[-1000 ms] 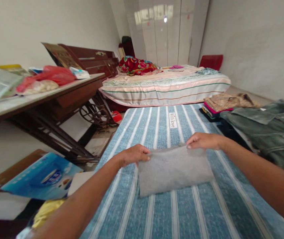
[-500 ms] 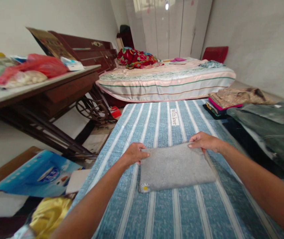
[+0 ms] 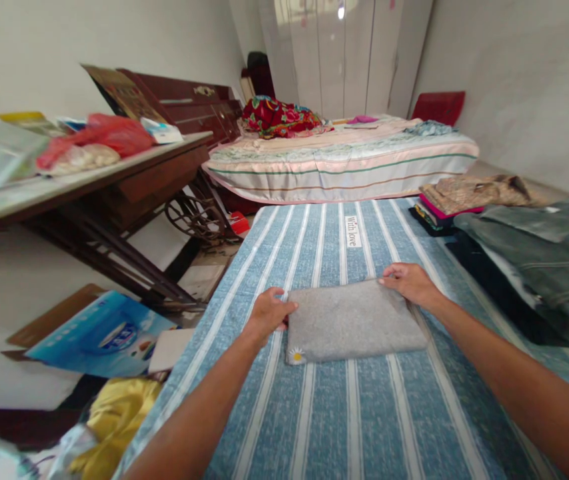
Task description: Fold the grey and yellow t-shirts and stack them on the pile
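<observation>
A grey folded garment [image 3: 357, 323] with a small daisy at its near left corner lies on the blue striped bedspread [image 3: 324, 420]. Its full shape is hidden by the folding. My left hand [image 3: 269, 311] pinches the far left corner between thumb and fingers. At the far right corner, my right hand [image 3: 407, 281] grips the cloth the same way. The fabric between both hands lies flat in a rough rectangle.
On the right are a small stack of folded clothes [image 3: 452, 207] and a dark grey-green jacket [image 3: 549, 253]. A sewing-machine table [image 3: 164, 160] stands at the left, above a blue box [image 3: 109, 337] and yellow cloth [image 3: 119, 413]. Another bed [image 3: 334, 173] is beyond.
The view has shifted slightly, so the surroundings sit a little further right. Both hands keep hold of the grey garment's far corners, and its near edge appears slightly higher.
</observation>
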`<state>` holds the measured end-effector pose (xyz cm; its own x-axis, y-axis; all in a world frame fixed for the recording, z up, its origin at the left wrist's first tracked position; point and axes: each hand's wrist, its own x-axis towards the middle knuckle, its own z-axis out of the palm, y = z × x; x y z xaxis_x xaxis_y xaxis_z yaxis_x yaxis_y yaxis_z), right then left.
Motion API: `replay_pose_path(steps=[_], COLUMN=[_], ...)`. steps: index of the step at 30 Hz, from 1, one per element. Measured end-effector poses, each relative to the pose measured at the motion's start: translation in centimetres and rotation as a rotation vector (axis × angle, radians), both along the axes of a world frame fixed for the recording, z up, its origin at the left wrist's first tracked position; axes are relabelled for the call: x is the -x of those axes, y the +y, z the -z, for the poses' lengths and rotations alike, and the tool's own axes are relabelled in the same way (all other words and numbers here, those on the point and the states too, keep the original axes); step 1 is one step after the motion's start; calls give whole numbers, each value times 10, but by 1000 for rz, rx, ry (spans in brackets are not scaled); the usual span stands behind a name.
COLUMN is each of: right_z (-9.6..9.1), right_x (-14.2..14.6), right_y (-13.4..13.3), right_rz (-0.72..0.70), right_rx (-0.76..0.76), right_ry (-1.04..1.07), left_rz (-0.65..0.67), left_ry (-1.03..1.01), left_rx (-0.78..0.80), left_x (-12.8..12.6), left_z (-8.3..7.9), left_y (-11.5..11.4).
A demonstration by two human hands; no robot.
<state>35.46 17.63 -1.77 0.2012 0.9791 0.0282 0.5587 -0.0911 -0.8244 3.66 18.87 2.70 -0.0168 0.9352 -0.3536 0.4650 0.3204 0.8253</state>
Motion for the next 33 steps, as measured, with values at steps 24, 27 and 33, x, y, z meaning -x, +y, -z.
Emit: replay_pose_path(steps=[24,27,33], right_z=[3,12,4], right_x=[85,84,75], right_y=[-98,-98,-111], right_rz=[-485,-480,-451], right_rx=[-306,-302,-377], right_ry=[-786,-795,-877], left_rz=[799,781,766], left_ry=[892,893,897], left_rx=[-729,-743,-787], left_x=[-28,-26,-23], left_z=[31,33,24], left_y=[-95,-93,-96])
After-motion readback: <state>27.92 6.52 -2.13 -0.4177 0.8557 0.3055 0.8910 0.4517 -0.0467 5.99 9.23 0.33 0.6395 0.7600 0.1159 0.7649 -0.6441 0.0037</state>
